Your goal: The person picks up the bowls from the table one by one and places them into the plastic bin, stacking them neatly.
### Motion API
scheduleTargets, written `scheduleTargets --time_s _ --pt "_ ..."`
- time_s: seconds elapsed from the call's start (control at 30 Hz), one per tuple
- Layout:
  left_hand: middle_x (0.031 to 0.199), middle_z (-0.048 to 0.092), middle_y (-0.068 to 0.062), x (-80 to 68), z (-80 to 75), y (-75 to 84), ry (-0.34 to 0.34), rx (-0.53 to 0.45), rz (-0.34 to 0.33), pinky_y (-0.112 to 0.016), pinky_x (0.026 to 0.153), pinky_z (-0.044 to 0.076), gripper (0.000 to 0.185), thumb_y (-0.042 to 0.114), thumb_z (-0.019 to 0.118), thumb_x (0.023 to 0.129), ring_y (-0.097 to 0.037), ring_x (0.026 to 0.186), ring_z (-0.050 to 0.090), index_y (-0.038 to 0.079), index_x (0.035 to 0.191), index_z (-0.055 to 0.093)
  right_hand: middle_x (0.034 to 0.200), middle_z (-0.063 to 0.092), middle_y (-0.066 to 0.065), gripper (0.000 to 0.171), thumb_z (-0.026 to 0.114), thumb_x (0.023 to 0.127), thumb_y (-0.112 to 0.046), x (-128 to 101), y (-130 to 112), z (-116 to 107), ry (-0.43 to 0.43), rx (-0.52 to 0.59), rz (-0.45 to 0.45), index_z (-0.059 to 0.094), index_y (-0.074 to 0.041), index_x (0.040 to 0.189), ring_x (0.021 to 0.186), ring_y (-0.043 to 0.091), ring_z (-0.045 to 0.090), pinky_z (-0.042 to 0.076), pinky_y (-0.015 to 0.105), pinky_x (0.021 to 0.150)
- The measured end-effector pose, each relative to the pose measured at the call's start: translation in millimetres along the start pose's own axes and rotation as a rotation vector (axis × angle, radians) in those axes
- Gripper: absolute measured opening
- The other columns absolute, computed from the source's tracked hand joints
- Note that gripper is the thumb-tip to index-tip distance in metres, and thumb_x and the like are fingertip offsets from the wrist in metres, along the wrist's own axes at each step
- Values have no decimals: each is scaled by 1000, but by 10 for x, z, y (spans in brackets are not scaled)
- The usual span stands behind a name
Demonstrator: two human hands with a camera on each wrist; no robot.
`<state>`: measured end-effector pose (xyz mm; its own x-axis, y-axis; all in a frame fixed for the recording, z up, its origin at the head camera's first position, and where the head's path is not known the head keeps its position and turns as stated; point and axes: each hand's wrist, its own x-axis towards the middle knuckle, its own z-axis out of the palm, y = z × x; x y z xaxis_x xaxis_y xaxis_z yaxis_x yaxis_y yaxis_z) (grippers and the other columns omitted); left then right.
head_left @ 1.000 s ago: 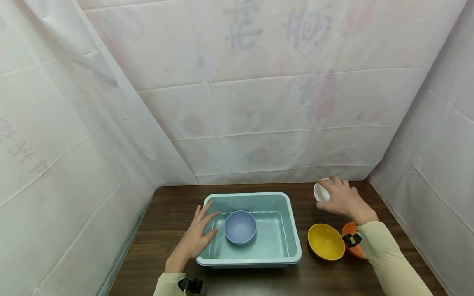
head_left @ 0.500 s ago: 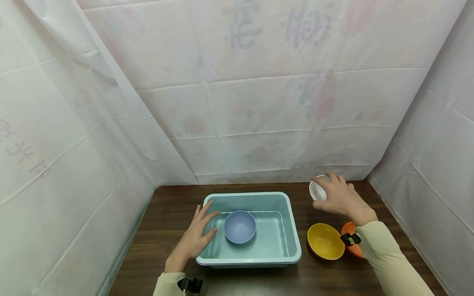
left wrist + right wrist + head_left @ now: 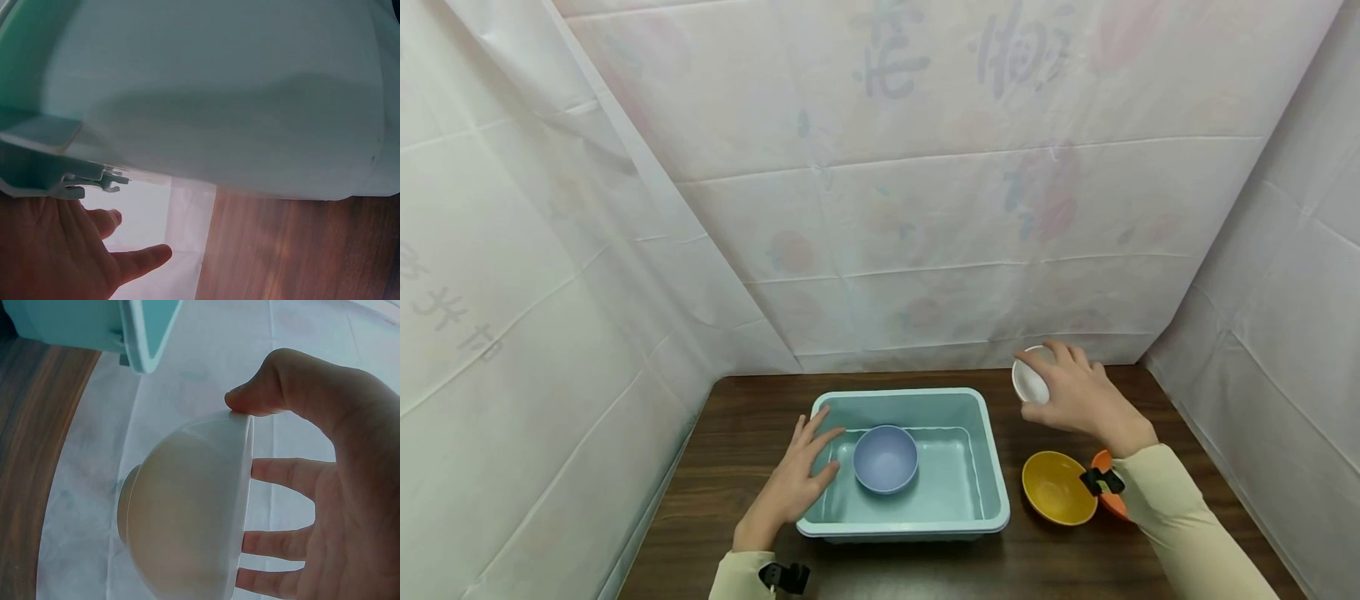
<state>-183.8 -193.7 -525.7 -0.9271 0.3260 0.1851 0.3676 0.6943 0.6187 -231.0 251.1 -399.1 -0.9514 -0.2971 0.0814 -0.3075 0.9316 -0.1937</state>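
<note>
Brown wood-grain desk [image 3: 1037, 571] carries teal basin [image 3: 902, 528]. Left hand [image 3: 793, 486]: fingers spread, at basin's left rim. Right hand [image 3: 1077, 400]: pinching a rim. Yellow bowl [image 3: 1058, 490]: right of basin; orange bowl [image 3: 1116, 505] past it, part hidden. Lavender bowl [image 3: 886, 460]: inside basin. White bowl [image 3: 1028, 383]: tilted in right hand, right of basin's far corner.

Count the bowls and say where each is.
4: lavender bowl in the aqua basin; white bowl in the right hand; yellow bowl right of the basin; orange bowl beside it, partly hidden by the right sleeve. More could be hidden there.
</note>
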Motion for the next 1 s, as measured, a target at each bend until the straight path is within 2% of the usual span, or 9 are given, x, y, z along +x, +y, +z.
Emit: scheduleTargets --time_s 0.37,0.67,1.0 --pt "173 17 -6 0 -16 4 -26 -19 -24 -80 113 21 48 28 62 104 -48 158 1 13 149 55 159 34 23 77 72 83 -39 59 -160 -40 25 28 -49 48 -25 154 139 52 36 39 77 94" --pt "173 18 -7 5 -10 17 -11 -2 -16 -81 111 23 48 27 62 103 -50 157 3 13 149 55 155 39 21 76 75 80 -38 78 -307 -26 68 33 -102 51 -26 151 136 49 40 42 76 92" --pt "174 15 -4 3 -36 7 -45 -11 -37 -79 113 22 49 30 61 104 -47 158 1 14 150 54 156 38 19 75 74 81 -45 128 -478 -11 61 19 -151 52 -28 151 139 47 39 44 73 96"
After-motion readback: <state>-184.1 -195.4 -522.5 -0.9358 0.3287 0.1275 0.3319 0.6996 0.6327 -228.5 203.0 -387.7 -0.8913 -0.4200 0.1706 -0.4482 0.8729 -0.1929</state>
